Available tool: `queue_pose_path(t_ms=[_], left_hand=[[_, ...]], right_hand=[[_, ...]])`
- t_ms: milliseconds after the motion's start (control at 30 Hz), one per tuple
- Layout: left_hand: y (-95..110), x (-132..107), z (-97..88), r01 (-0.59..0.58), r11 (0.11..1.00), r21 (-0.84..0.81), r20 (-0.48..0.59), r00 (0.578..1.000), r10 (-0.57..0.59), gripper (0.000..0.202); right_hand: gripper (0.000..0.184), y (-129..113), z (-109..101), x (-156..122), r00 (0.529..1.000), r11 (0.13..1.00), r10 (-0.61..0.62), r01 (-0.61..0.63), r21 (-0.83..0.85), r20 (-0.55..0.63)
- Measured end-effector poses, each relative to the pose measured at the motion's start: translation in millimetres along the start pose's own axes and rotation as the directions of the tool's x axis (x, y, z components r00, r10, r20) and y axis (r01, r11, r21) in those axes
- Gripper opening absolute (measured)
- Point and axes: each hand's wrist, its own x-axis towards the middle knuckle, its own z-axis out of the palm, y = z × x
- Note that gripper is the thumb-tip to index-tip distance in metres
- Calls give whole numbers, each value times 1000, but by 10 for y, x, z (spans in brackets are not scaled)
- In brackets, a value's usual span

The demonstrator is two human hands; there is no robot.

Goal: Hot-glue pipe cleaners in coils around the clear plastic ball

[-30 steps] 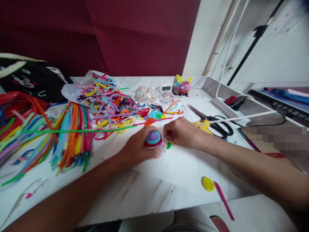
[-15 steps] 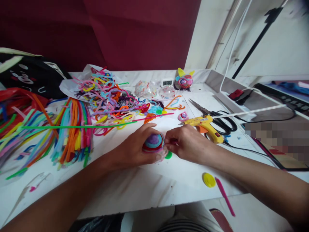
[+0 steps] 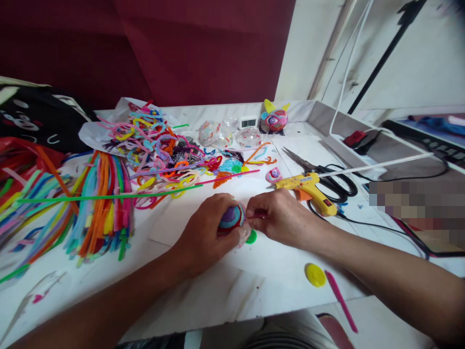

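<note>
My left hand [image 3: 209, 230] is wrapped round a small ball [image 3: 231, 217] banded in purple, blue and red pipe cleaner. At the ball's right side, my right hand [image 3: 279, 218] pinches what looks like the end of a dark pink pipe cleaner; its fingertips partly hide it. A green coil [image 3: 251, 237] shows just below, between the hands. Nearer the table edge lie a yellow coil [image 3: 315, 275] and a magenta pipe cleaner [image 3: 341, 301].
A yellow hot glue gun [image 3: 308, 189] and black scissors [image 3: 327, 177] lie beyond my right hand. Pipe cleaner bundles [image 3: 105, 203] and a tangled heap [image 3: 156, 135] fill the left. Clear half-shells [image 3: 214, 134], a small clock [image 3: 248, 123] and a horned ball figure [image 3: 275, 118] stand at the back.
The ball has tilted in my left hand, its purple centre turning up and left. My right fingers stay pinched at its right side. The camera view has shifted slightly.
</note>
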Motion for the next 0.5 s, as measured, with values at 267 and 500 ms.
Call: queue_pose_path(t_ms=[267, 500], left_hand=[[-1, -22, 6, -27, 999, 41, -20, 999, 28, 24], [-48, -22, 62, -8, 1000, 4, -67, 998, 8, 31]], right_hand=[[10, 80, 39, 10, 998, 998, -69, 69, 12, -13], [12, 8, -172, -176, 969, 969, -243, 240, -62, -49]])
